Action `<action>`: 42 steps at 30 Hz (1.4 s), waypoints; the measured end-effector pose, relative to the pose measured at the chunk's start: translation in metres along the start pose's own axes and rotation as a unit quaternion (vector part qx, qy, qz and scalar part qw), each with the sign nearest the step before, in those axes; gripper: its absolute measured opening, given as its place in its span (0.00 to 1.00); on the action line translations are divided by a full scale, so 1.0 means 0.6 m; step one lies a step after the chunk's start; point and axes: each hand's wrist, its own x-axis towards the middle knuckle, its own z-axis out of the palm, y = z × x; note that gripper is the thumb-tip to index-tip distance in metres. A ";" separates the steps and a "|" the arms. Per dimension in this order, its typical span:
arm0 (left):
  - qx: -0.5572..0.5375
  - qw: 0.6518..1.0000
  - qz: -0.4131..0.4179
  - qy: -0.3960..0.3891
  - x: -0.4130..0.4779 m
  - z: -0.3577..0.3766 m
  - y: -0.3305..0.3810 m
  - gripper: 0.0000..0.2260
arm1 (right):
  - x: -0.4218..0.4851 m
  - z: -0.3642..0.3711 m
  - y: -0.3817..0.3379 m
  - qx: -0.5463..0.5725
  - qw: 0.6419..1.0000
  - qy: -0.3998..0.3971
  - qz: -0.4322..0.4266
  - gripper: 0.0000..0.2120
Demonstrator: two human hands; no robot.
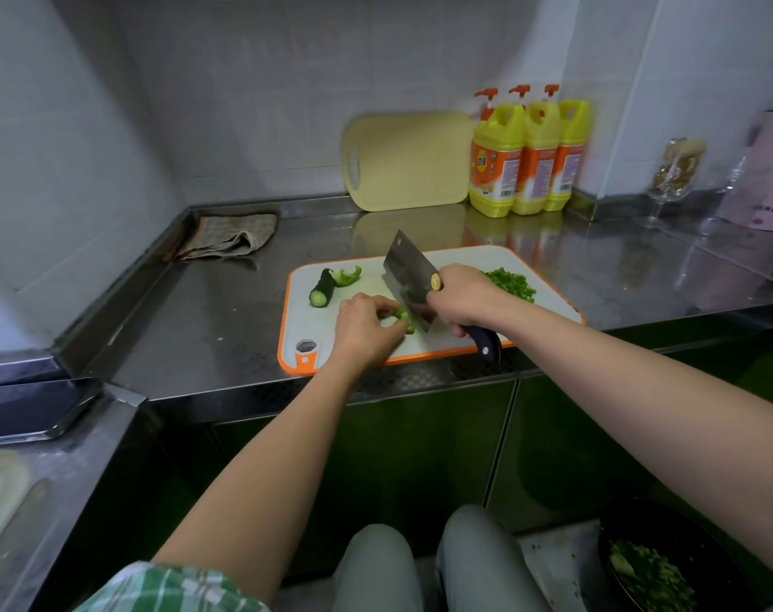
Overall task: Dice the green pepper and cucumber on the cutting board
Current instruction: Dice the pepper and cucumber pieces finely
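Observation:
A white cutting board point(331, 346) with an orange rim lies on the steel counter. My right hand point(462, 298) grips a cleaver point(404, 267) by its black handle, blade down on green pepper strips point(404, 319). My left hand point(365, 326) holds those strips with curled fingers, right beside the blade. A pile of diced green pepper point(513, 284) lies at the board's far right. A cucumber piece point(323, 288) and a curled pepper piece point(347, 276) lie at the board's far left.
A yellow cutting board point(409, 161) leans on the tiled wall beside three yellow detergent bottles point(526, 161). A folded cloth point(230, 236) lies back left. A wine glass point(674, 178) and pink box point(764, 174) stand at right. A black bowl point(667, 563) with green scraps sits on the floor.

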 end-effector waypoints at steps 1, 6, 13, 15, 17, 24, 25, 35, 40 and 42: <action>-0.002 1.000 -0.001 0.000 0.000 0.001 0.000 0.16 | -0.004 0.000 -0.002 -0.002 1.000 -0.002 -0.004 0.05; -0.004 1.000 0.006 0.016 -0.002 0.000 0.006 0.13 | -0.021 0.006 -0.010 -0.035 0.999 -0.004 -0.008 0.08; 0.006 1.000 0.015 0.017 -0.004 -0.001 0.009 0.08 | -0.031 0.009 -0.011 -0.058 0.998 0.013 -0.004 0.08; 0.007 1.000 0.011 0.016 -0.004 0.000 0.009 0.08 | -0.032 0.011 -0.013 -0.066 0.998 0.016 -0.005 0.09; 0.010 1.000 0.013 0.014 -0.005 -0.002 0.011 0.08 | -0.034 0.011 -0.017 -0.081 0.997 0.016 -0.003 0.12; 0.009 1.000 -0.001 0.011 -0.006 -0.002 0.012 0.05 | -0.045 0.008 -0.022 -0.088 0.996 -0.008 0.010 0.08; 0.006 1.000 -0.001 0.010 -0.006 -0.002 0.011 0.04 | -0.047 0.007 -0.023 -0.089 0.996 -0.015 0.013 0.07; -0.025 0.999 -0.013 0.015 -0.010 -0.006 0.020 0.04 | -0.039 0.001 -0.042 -0.121 0.992 -0.046 0.011 0.12; -0.046 0.997 -0.052 0.014 -0.015 -0.009 0.029 0.07 | -0.028 0.012 -0.042 -0.120 0.992 -0.043 0.012 0.04; -0.054 0.997 -0.062 0.010 -0.017 -0.010 0.032 0.09 | -0.027 0.012 -0.037 -0.111 0.993 -0.048 0.012 0.05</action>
